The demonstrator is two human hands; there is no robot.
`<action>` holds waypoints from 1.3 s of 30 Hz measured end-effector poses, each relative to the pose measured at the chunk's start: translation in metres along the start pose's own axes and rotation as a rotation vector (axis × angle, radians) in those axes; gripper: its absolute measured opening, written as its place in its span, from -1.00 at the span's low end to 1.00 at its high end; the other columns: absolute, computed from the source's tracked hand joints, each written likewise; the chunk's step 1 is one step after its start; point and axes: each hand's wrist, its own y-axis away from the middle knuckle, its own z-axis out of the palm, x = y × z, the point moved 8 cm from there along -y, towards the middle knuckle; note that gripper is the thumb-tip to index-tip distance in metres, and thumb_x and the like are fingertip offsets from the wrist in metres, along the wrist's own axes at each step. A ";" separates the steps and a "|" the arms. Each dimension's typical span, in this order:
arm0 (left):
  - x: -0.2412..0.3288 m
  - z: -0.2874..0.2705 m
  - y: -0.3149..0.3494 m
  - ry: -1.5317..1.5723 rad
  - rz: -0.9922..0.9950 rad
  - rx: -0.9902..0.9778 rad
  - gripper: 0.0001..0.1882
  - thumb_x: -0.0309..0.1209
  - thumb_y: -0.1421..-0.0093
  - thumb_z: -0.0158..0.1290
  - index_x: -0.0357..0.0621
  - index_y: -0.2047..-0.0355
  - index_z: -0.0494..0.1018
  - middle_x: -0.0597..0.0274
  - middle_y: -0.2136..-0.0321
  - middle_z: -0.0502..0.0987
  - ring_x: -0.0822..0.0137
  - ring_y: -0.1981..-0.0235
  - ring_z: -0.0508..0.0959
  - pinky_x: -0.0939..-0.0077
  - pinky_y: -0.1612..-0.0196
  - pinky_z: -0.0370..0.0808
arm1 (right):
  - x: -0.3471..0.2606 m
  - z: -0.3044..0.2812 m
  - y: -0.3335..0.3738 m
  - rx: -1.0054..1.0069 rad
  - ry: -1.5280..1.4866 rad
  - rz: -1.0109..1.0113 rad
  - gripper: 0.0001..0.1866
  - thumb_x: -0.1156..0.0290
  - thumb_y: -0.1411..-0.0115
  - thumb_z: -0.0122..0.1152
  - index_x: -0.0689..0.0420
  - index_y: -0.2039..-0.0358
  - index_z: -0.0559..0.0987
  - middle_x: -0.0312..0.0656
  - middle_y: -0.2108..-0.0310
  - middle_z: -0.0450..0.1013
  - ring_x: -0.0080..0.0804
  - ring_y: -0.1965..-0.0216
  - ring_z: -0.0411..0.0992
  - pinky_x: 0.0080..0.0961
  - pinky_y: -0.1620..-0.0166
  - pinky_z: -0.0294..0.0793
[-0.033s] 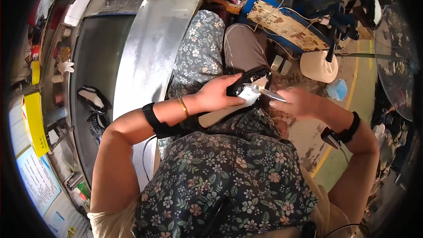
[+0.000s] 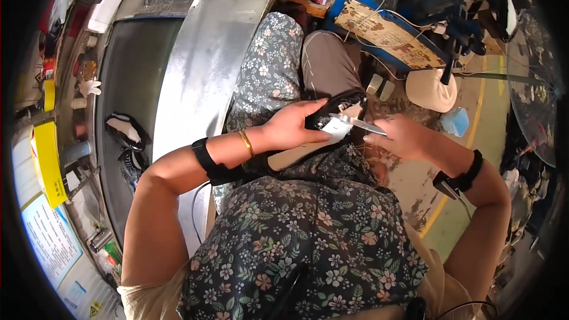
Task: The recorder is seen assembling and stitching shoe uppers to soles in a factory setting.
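Across my lap lies a black shoe upper with its pale sole side turned up and a white patch near the toe. My left hand grips it from the left, thumb along the near edge, other fingers around the far side. In my right hand is a narrow metal knife, its blade pointing left over the toe part of the shoe. The blade seems to touch the material there; the exact contact is too small to tell. Its handle end is hidden in my fingers.
Left of my legs runs a shiny metal panel, beside a dark conveyor belt carrying black shoes. A blue machine base stands ahead. On the floor at right are a cream-coloured pad and a blue mask-like piece.
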 end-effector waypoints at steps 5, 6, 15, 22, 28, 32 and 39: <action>0.003 -0.009 -0.008 0.010 -0.028 0.078 -0.13 -0.25 0.00 0.38 -0.33 -0.24 0.22 -0.12 -0.02 0.48 0.10 -0.05 0.50 0.39 -0.14 0.39 | 0.028 -0.001 -0.028 0.413 0.207 -0.419 -0.69 0.16 -0.23 0.22 0.18 0.40 0.49 -0.06 0.38 0.46 0.02 0.45 0.46 -0.19 0.41 0.45; 0.003 -0.008 -0.012 -0.006 -0.079 0.039 -0.13 -0.25 0.00 0.38 -0.33 -0.24 0.22 -0.12 -0.02 0.48 0.10 -0.05 0.50 0.39 -0.14 0.39 | 0.034 0.001 -0.030 0.476 0.229 -0.465 -0.71 0.18 -0.19 0.25 0.15 0.40 0.49 -0.13 0.35 0.47 -0.05 0.46 0.48 -0.22 0.42 0.47; 0.002 0.016 -0.044 0.149 -0.443 -0.261 -0.31 0.11 -0.12 0.21 -0.30 0.04 0.48 0.12 0.20 0.57 0.47 0.16 0.49 0.44 0.08 0.43 | 0.028 0.005 -0.001 0.608 0.335 -0.552 -0.79 0.28 -0.10 0.31 0.12 0.43 0.49 -0.18 0.34 0.43 -0.15 0.37 0.45 -0.25 0.36 0.45; 0.024 0.011 -0.041 -0.305 -0.128 -0.061 -0.41 -0.03 -0.23 0.03 -0.31 -0.03 0.36 -0.17 0.14 0.54 -0.13 0.08 0.52 0.14 0.03 0.47 | -0.008 -0.001 0.052 0.341 -0.174 0.010 -0.69 0.18 -0.24 0.20 0.22 0.37 0.50 -0.04 0.50 0.42 0.01 0.43 0.44 -0.18 0.33 0.44; 0.012 0.008 -0.044 -0.308 -0.237 -0.139 -0.03 0.25 0.23 0.32 -0.41 0.08 0.38 -0.26 0.19 0.55 -0.13 0.10 0.56 0.21 0.02 0.49 | -0.011 0.018 0.008 0.341 -0.226 0.114 -0.58 0.11 -0.30 0.11 0.28 0.41 0.45 0.20 0.48 0.45 0.21 0.38 0.43 -0.09 0.31 0.40; 0.003 0.003 -0.047 -0.201 -0.348 -0.227 -0.12 0.17 0.18 0.35 -0.29 0.03 0.42 -0.13 0.18 0.58 0.03 0.12 0.58 0.30 0.02 0.48 | -0.023 0.001 0.004 0.431 -0.243 0.103 -0.57 0.08 -0.31 0.10 0.28 0.39 0.46 0.08 0.50 0.48 0.02 0.47 0.47 -0.20 0.39 0.42; -0.001 -0.138 0.016 0.236 -0.403 0.162 -0.09 -0.02 0.05 0.38 -0.45 -0.12 0.31 -0.05 0.10 0.55 0.14 0.01 0.51 0.42 -0.06 0.43 | -0.061 -0.063 -0.067 0.540 -0.495 -0.327 -0.77 0.31 -0.27 0.20 0.22 0.33 0.43 -0.25 0.45 0.40 -0.52 0.42 0.38 -0.51 0.31 0.42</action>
